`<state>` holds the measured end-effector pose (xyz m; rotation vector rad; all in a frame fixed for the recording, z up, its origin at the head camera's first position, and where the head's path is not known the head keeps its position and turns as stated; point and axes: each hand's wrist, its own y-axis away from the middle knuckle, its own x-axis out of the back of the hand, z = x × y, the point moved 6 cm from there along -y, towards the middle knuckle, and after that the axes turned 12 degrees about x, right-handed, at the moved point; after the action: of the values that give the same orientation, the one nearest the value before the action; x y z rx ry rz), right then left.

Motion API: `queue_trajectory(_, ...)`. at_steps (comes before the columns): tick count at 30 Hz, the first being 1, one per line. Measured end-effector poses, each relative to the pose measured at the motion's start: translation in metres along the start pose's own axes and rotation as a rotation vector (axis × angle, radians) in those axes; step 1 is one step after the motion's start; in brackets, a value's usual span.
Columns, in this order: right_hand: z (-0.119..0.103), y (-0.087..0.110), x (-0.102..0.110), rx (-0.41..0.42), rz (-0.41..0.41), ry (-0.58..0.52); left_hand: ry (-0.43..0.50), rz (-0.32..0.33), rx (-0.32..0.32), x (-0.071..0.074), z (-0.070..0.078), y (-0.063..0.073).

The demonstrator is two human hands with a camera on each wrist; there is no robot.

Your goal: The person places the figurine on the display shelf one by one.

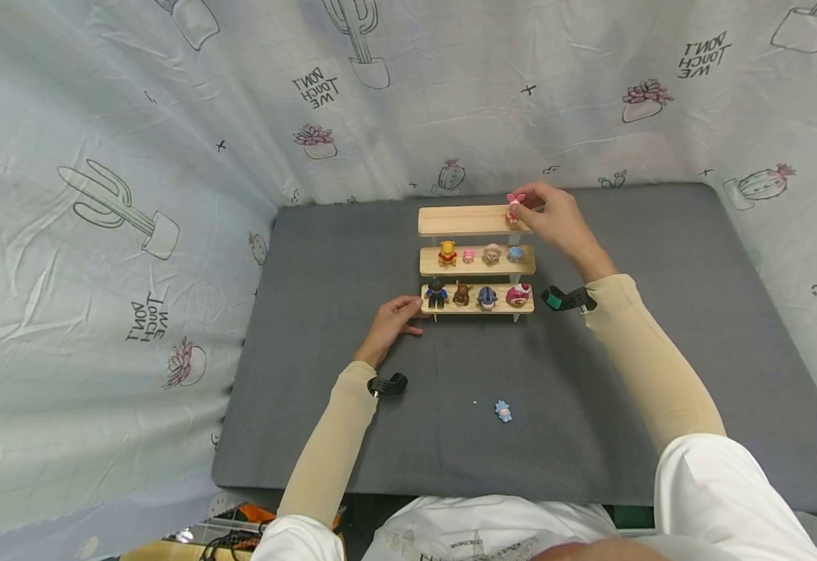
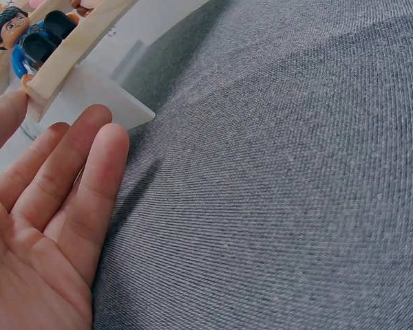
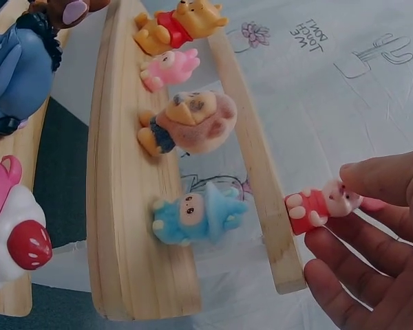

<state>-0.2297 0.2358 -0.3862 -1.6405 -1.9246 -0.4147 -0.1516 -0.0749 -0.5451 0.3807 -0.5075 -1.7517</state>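
Note:
A three-tier wooden display stand (image 1: 468, 222) stands at the back of the table. On the right end of its top tier, my right hand (image 1: 556, 222) pinches a pink Piglet figurine (image 3: 323, 206) between thumb and fingers; the figurine's base meets the board. My left hand (image 1: 392, 323) is at the bottom tier's left end. One digit touches the board's corner, while the other fingers extend near the white support (image 2: 103, 96). Beside that corner sits a black-haired figurine (image 2: 38, 41) in blue. A small blue figurine (image 1: 503, 411) lies on the table near the front.
The middle tier bears a Pooh figurine (image 1: 447, 253), a small pink one (image 1: 468, 255), a fuzzy one (image 1: 492, 254) and a light-blue one (image 3: 199, 213). Below are a brown figurine (image 1: 461, 294), an Eeyore (image 1: 487, 298) and a pink one (image 1: 518, 294). A printed curtain (image 1: 408, 101) hangs behind.

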Motion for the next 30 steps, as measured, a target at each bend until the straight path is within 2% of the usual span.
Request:
queue_trajectory(8, -0.008, 0.002, 0.007, 0.013, 0.035, -0.011, -0.002, 0.005, 0.000, 0.000, 0.000, -0.001)
queue_trajectory(18, -0.045, 0.016, 0.031, 0.158, 0.161, -0.036, -0.009, 0.003, 0.009, -0.001, 0.000, 0.000)
queue_trajectory(24, -0.066, 0.033, 0.037, 0.258, 0.185, -0.064, -0.008, 0.004, 0.008, -0.001, 0.001, 0.001)
queue_trajectory(30, -0.078, 0.051, 0.040, 0.300, 0.178, -0.111, 0.009, 0.007, 0.012, -0.003, 0.002, 0.000)
